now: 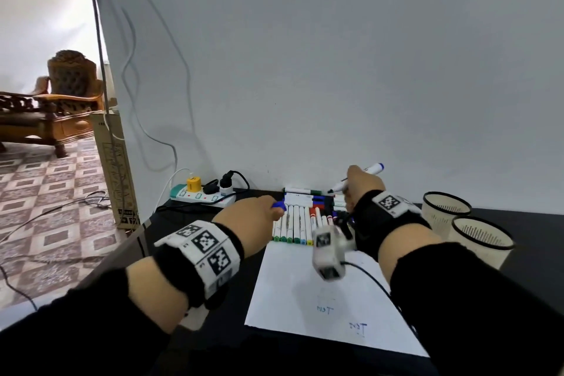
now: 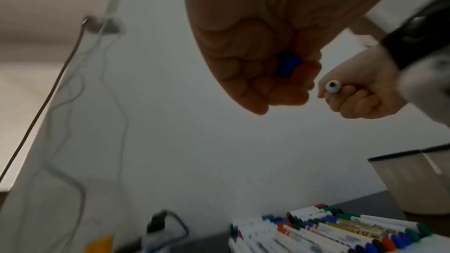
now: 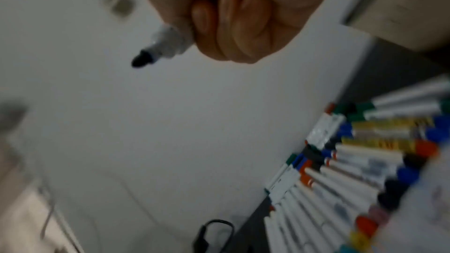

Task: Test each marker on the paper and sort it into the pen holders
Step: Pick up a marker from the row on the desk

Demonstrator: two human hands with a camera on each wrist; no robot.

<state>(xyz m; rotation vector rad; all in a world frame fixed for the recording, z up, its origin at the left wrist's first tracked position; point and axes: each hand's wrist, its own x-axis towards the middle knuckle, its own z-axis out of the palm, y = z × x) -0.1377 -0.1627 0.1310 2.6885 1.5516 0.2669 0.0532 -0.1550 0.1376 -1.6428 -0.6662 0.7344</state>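
Black table (image 1: 534, 232) against a pale wall; white sheet of paper (image 1: 293, 293) lies near the front edge, two small blue scribbles on its near part; two pale mesh pen holders (image 1: 467, 223) with black rims stand upright at the right, just beside each other, well apart from the paper's far end; a batch of capped markers (image 1: 300, 223) lies flat at the far edge of the paper, one row with long axes running toward the wall, others behind it lying crosswise; white power strip (image 1: 201, 195) at the far left corner, plugs in it. Right hand (image 1: 363, 186) raised above the marker batch, fingers curled tight in a fist round an uncapped marker (image 1: 360, 177); its long axis slants, dark tip pointing down and left toward the other hand, blue-banded rear end up and right. Left hand (image 1: 253, 210) hovers just left of the batch, fingers curled in, fingertips pinching the blue cap (image 2: 287, 65); cap and marker tip near each other, apart.
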